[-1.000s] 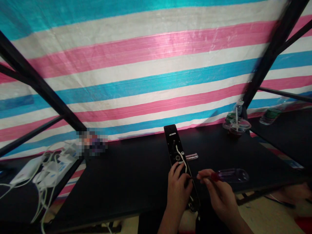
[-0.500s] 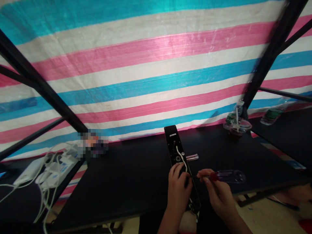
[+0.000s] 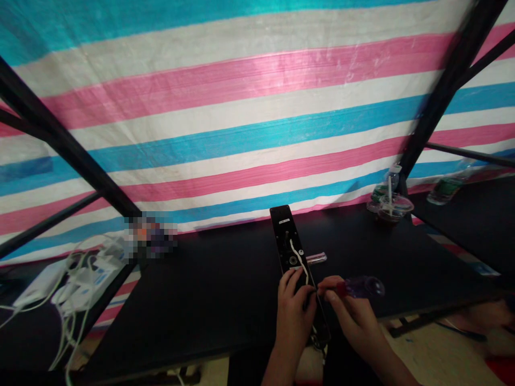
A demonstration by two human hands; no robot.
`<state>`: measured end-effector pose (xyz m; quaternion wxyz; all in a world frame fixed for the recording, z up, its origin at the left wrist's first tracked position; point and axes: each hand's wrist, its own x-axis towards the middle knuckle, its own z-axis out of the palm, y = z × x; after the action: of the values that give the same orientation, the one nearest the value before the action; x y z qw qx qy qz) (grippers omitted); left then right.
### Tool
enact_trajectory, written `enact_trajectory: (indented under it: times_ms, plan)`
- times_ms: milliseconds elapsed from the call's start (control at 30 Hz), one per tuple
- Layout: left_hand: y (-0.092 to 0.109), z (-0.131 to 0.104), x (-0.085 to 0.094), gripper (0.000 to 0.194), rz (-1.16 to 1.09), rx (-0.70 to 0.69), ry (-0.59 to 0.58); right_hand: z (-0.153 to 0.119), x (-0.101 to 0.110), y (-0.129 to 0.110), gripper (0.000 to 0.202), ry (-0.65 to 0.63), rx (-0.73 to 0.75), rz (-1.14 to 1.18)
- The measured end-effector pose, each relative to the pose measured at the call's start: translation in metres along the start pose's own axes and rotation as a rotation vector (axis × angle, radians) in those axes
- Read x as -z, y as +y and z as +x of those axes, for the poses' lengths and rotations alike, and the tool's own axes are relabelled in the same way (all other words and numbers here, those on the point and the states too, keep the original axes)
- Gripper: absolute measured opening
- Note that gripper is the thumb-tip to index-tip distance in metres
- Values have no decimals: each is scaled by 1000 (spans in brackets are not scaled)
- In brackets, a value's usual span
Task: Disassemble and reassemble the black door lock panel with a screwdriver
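Note:
A long black door lock panel (image 3: 280,228) lies on the dark table, its near end reaching the table's front edge. A white cable (image 3: 296,252) runs along it, and a shiny handle (image 3: 316,258) juts from its right side. My left hand (image 3: 293,308) is closed over the panel's lower half, fingers bent across it and thumb at the right edge. My right hand (image 3: 350,305) grips a screwdriver (image 3: 364,287) with a clear purplish handle and red collar. The tool points left, its tip at the panel's right edge beside my left fingers; exact contact is hidden.
At the back right stand a plastic cup with a straw (image 3: 394,206) and a bottle (image 3: 393,179); another bottle (image 3: 444,187) is farther right. Power strips with tangled white cables (image 3: 86,284) lie left. Black frame bars (image 3: 450,88) slope before a striped sheet (image 3: 257,134).
My right hand has moved left with the screwdriver, bringing its tip to the panel's edge. My left hand stays on the panel. The view has shifted slightly.

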<state>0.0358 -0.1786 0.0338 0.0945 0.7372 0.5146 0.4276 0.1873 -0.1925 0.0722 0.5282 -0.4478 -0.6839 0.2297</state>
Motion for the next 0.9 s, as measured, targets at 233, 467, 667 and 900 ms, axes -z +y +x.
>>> enact_trajectory:
  times_ms: [233,467,667,900]
  plan:
    - [-1,2,3,23,-42,16,-24,-3,-4,4,18,132,-94,52]
    - [0,3,5,21,-54,11,-16,2,3,-7,15,-22,-65,45]
    - [0,2,2,21,-38,10,-5,9,9,-12,22,-142,-24,-18]
    - [-1,2,1,21,-37,-4,27,21,8,-15,22,-131,-6,-83]
